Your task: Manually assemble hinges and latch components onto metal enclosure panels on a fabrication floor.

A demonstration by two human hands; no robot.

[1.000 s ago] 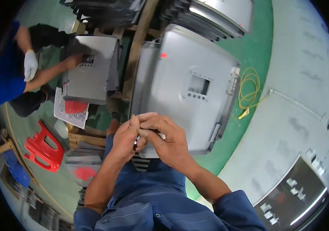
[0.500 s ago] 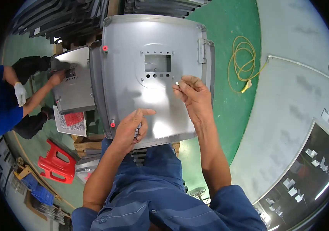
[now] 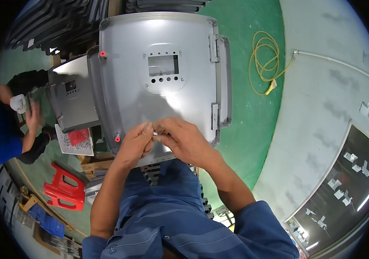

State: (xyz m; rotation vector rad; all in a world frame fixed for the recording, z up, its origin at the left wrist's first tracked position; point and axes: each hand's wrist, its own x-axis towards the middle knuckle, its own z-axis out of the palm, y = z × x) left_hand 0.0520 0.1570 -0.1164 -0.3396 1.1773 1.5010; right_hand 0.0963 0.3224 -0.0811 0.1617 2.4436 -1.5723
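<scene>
Over the near part of a grey sheet-metal panel, my two hands meet. My right hand pinches a small whitish piece between thumb and fingertips; its exact kind is too small to tell. Right beside it, my left hand is closed, its fingertips close to the piece. What lies inside the left fingers is hidden now; a moment ago small metal pieces showed there. The panel has a rectangular cutout with rows of round holes, red-tipped posts on its left side and hinge-like brackets on its right.
At the left, a co-worker handles something blurred beside another grey panel. Below that panel is a white tray of small parts. A red stool lies on the floor. A yellow hose coils at the right. Dark frames are stacked behind.
My right hand has come down and left to meet my left hand, carrying the small whitish piece. The co-worker's hands have drawn back from the other panel. The view has shifted slightly.
</scene>
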